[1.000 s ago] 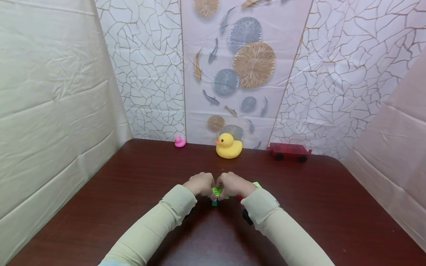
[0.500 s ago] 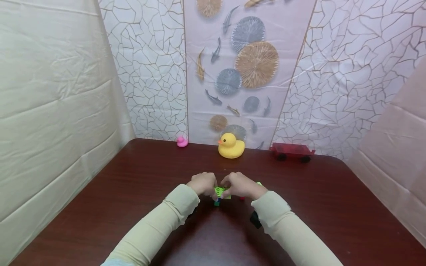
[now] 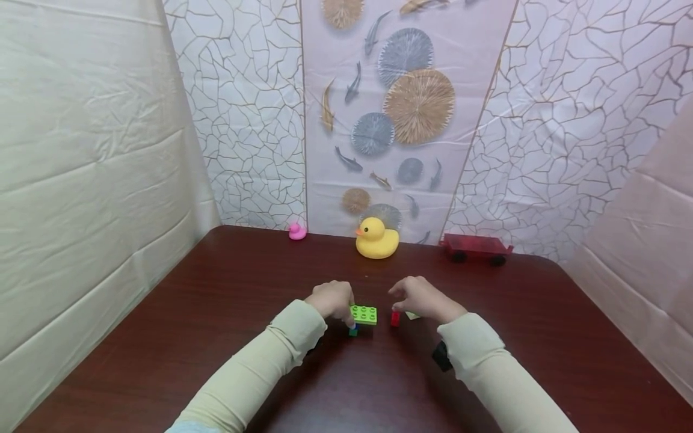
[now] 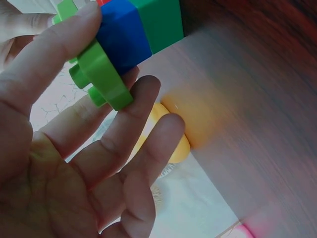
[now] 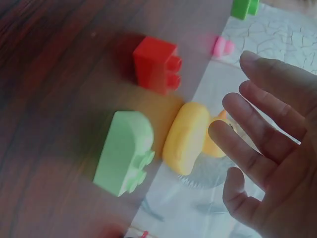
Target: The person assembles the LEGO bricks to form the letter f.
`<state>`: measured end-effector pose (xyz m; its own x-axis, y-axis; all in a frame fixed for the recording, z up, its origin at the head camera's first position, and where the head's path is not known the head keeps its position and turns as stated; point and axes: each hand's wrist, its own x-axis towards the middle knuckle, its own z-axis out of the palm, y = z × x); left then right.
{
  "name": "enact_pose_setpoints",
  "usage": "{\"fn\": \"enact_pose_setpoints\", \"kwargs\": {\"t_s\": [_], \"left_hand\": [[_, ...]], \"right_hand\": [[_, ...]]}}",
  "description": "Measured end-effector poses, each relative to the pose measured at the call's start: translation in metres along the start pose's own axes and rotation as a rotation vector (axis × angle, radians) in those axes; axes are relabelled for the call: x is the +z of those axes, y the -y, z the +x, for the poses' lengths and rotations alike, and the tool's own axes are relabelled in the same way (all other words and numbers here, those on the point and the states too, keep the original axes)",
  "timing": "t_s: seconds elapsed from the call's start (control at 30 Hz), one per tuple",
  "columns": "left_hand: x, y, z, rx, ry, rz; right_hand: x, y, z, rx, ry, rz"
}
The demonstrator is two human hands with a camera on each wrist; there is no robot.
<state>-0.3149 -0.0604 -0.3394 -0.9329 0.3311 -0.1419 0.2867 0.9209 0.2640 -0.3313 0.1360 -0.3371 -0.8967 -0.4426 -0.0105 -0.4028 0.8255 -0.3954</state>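
Studs [image 5: 144, 159] mark pale block [image 5: 119, 151] (right wrist view only).

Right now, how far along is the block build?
Done: the lime block sits on the blue block, with the dark green block beneath.
In hand: the left hand grips the joined blocks; the right hand holds nothing.
To go, probably: the red block and pale green block, both loose nearby.
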Motion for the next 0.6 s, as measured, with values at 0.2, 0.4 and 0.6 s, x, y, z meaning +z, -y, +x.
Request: {"fn": "enact_pose_setpoints", "kwargs": {"t_s": [0.2,0.4,0.6], "left_hand": [[0.001,-0.001,0.002,-0.012,0.004,0.01],[0.001,0.0,0.003,-0.019,0.012,0.012],[0.001,0.0,0.004,-0.022,0.017,0.0]], "right_hand": [[0.002,-0.009,-0.001,0.036,-0.008,-0.01],[0.007,-0.014,-0.001,0.064,0.001,0.01],[0.01,-0.015,-0.001,0.069,0.004,0.013]]}}
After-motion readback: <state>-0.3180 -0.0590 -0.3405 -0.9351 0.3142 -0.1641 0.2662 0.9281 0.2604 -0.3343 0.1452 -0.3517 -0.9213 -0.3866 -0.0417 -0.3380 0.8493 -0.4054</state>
